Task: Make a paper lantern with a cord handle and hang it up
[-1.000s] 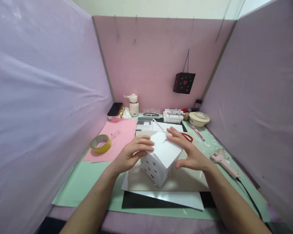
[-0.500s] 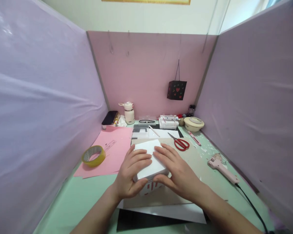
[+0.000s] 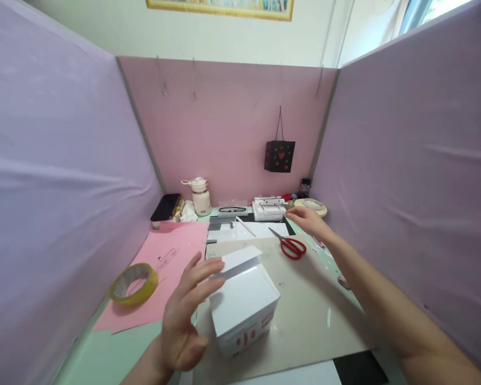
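A white paper box (image 3: 243, 302) with red cut-out shapes on its side stands on a beige board (image 3: 304, 310), one top flap lifted. My left hand (image 3: 186, 315) hovers open just left of the box, fingertips near the lifted flap. My right hand (image 3: 307, 218) reaches far back right, above the cream bowl (image 3: 315, 205) and next to a white plastic case (image 3: 268, 209). It holds nothing that I can see. Red-handled scissors (image 3: 291, 246) lie just in front of that hand.
A yellow tape roll (image 3: 133, 283) sits on pink paper (image 3: 160, 278) at the left. A small white bottle (image 3: 201, 196) and a black case (image 3: 166, 207) stand at the back. A black paper lantern (image 3: 279, 155) hangs on the pink partition. Partitions close in three sides.
Both hands have come off the white box. My right hand moved far back toward the bowl; my left hand opened beside the box. The camera tilted up.
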Motion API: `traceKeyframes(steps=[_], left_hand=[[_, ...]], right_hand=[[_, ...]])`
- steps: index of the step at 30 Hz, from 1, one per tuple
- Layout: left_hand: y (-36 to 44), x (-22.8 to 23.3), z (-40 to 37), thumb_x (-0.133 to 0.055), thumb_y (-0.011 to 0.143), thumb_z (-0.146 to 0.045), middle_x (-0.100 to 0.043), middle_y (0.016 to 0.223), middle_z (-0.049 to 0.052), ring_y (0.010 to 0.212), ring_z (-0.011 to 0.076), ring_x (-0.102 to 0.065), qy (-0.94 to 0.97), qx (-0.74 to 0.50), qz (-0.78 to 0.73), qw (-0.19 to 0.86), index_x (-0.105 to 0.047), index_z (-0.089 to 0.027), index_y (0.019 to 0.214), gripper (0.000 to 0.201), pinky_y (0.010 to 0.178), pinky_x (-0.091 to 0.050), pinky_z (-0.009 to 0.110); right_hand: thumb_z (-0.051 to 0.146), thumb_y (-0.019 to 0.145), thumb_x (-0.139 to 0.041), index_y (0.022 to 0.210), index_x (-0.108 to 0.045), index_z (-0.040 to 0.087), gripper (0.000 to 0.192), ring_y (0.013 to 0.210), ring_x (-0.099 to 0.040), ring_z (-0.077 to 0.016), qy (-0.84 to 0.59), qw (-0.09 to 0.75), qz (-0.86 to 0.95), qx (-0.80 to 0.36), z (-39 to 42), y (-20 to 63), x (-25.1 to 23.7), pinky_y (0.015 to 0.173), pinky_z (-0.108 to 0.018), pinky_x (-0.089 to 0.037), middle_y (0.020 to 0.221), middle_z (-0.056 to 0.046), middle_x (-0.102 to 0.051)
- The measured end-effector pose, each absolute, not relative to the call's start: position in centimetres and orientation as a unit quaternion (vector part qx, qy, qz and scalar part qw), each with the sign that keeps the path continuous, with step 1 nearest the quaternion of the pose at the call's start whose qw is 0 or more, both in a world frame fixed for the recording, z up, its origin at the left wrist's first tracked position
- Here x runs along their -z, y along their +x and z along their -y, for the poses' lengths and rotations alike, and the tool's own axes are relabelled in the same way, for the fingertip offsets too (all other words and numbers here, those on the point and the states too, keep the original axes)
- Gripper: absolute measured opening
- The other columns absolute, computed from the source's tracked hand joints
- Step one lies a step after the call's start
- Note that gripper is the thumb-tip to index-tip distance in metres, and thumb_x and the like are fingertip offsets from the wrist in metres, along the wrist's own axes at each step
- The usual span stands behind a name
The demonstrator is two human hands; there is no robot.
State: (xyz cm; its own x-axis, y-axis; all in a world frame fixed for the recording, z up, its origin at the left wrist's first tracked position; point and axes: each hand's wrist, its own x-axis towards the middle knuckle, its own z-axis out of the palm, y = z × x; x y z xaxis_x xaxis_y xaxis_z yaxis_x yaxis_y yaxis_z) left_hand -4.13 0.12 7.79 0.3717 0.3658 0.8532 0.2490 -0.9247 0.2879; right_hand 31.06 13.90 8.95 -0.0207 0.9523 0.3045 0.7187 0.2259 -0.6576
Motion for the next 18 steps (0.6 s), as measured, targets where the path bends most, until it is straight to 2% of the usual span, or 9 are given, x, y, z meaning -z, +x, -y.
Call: traceKeyframes(steps=[3, 6, 10, 15, 18], left_hand=[[-4.2, -9.2, -2.7, -0.039, 0.096, -0.052, -0.064, 0.121, 0.012, 0.119, 0.0308, -0.057, 0.711, -0.662, -0.204, 0.124, -0.066, -0.020, 0.115, 0.046, 0.111, -0.036, 0.055], [-3.8, -10.1, -6.9, -0.047, 0.096, -0.037, -0.068, 0.105, 0.008, 0.108, 0.0243, -0.062, 0.598, -0.715, -0.312, 0.187, -0.069, -0.020, 0.097, 0.028, 0.103, -0.045, 0.043], [-2.6, -8.2, -11.8, -0.053, 0.090, -0.038, -0.069, 0.092, 0.006, 0.097, 0.0215, -0.065, 0.533, -0.667, -0.440, 0.277, -0.067, -0.017, 0.084, 0.026, 0.097, -0.050, 0.037], [-1.1, -2.9, -13.0, -0.054, 0.089, -0.044, -0.069, 0.092, 0.005, 0.095, 0.0207, -0.064, 0.548, -0.572, -0.501, 0.349, -0.066, -0.019, 0.081, 0.029, 0.092, -0.049, 0.032], [-0.7, -0.6, -12.6, -0.051, 0.089, -0.047, -0.068, 0.088, 0.004, 0.091, 0.0212, -0.063, 0.593, -0.501, -0.525, 0.349, -0.066, -0.020, 0.079, 0.032, 0.086, -0.048, 0.031]], right_hand=[[0.035, 0.088, -0.054, 0.091, -0.072, 0.019, 0.024, 0.083, -0.069, -0.0204, -0.606, 0.319, 0.715, -0.142, -16.5, 31.3, -8.8, 0.072, -0.028, -0.050, 0.092, -0.005, -0.076], [0.031, 0.088, -0.055, 0.093, -0.073, 0.020, 0.021, 0.087, -0.068, -0.0213, -0.633, 0.281, 0.716, -0.089, -19.3, 32.3, -9.2, 0.075, -0.027, -0.048, 0.096, -0.006, -0.076], [0.024, 0.092, -0.053, 0.096, -0.071, 0.018, 0.020, 0.099, -0.066, -0.0256, -0.697, 0.212, 0.685, -0.013, -24.1, 36.2, -10.4, 0.083, -0.033, -0.047, 0.103, -0.012, -0.073], [0.036, 0.095, -0.058, 0.113, -0.063, 0.018, 0.026, 0.100, -0.064, -0.0203, -0.714, 0.085, 0.695, -0.013, -30.1, 40.5, -10.9, 0.087, -0.040, -0.054, 0.117, -0.007, -0.064], [0.036, 0.095, -0.059, 0.119, -0.061, 0.019, 0.030, 0.103, -0.063, -0.0212, -0.713, 0.032, 0.700, -0.013, -33.0, 41.3, -10.2, 0.087, -0.040, -0.054, 0.123, -0.008, -0.061]])
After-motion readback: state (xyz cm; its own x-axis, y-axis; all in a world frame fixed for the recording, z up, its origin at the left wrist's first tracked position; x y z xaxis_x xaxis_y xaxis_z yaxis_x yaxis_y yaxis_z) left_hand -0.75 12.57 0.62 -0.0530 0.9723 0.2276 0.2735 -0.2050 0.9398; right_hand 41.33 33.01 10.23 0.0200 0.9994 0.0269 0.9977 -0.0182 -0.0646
